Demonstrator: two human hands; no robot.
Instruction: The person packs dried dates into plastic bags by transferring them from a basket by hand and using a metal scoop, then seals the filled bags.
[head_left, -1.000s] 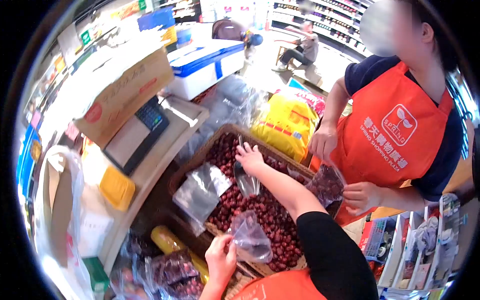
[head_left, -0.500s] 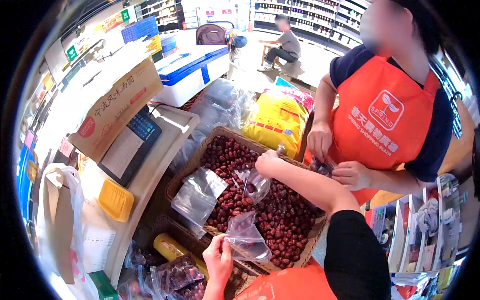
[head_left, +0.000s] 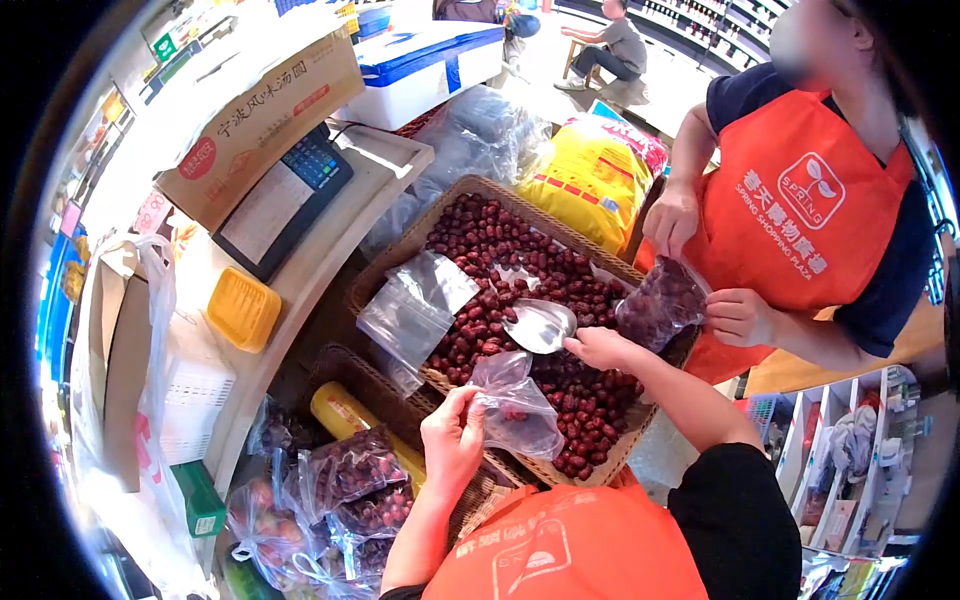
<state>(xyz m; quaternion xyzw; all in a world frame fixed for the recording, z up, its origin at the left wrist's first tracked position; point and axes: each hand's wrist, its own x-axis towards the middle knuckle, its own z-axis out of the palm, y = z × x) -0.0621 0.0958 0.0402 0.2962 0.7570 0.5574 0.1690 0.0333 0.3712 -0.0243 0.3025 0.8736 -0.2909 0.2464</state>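
Observation:
A wicker basket [head_left: 372, 283] full of dark red dried dates [head_left: 595, 412] lies in front of me. My right hand [head_left: 600, 348] is closed on the handle of a metal scoop [head_left: 540, 326]. The scoop is over the dates in the middle of the basket; no dates show in its bowl. My left hand [head_left: 455, 440] pinches the edge of a clear plastic bag [head_left: 518, 408] at the near side. The bag hangs over the dates, and I cannot tell whether any are inside. Flat empty bags [head_left: 408, 312] rest on the basket's left side.
Opposite, a person in a red apron [head_left: 800, 200] holds a bag of dates [head_left: 662, 305] at the basket's right edge. Left stands a counter with a scale [head_left: 285, 205], cardboard box [head_left: 265, 130] and yellow tray [head_left: 243, 308]. Packed date bags [head_left: 350, 470] lie below, beside a yellow roll [head_left: 345, 410].
My right hand has swung back towards me, and the scoop now points left. The view has shifted. The other person's bag of dates is now more in sight.

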